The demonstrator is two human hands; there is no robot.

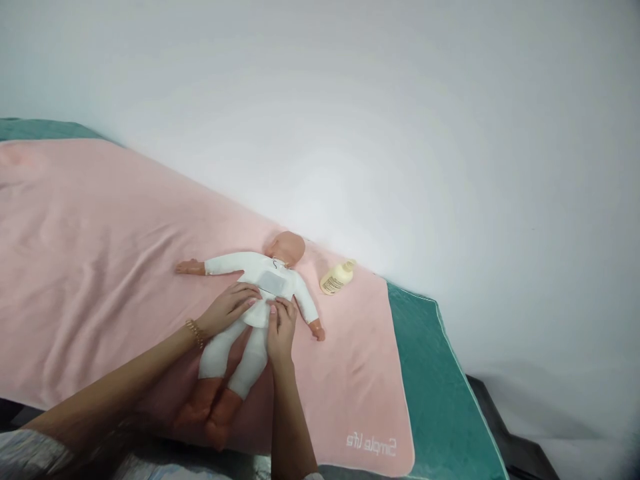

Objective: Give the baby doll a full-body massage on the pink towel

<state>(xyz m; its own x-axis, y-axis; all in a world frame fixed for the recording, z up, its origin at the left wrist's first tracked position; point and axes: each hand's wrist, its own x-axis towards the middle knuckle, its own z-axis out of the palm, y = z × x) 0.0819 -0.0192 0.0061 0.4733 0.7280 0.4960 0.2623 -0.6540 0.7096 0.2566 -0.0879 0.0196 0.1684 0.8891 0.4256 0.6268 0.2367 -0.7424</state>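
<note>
A baby doll in a white long-sleeved suit lies on a pink blanket, its head toward the wall and its feet toward me. A grey rectangular patch is on its upper torso. My left hand, with a gold bracelet at the wrist, rests on the left side of the doll's waist, its fingers stretched out and holding nothing visible. Over the right side of the waist, my right hand has its fingers bent together against the suit; what they pinch, if anything, is too small to tell.
A pale yellow bottle lies tilted on the blanket, right of the doll's head. Green cloth shows past the blanket's right edge. A white wall rises behind. Dark furniture stands at the lower right.
</note>
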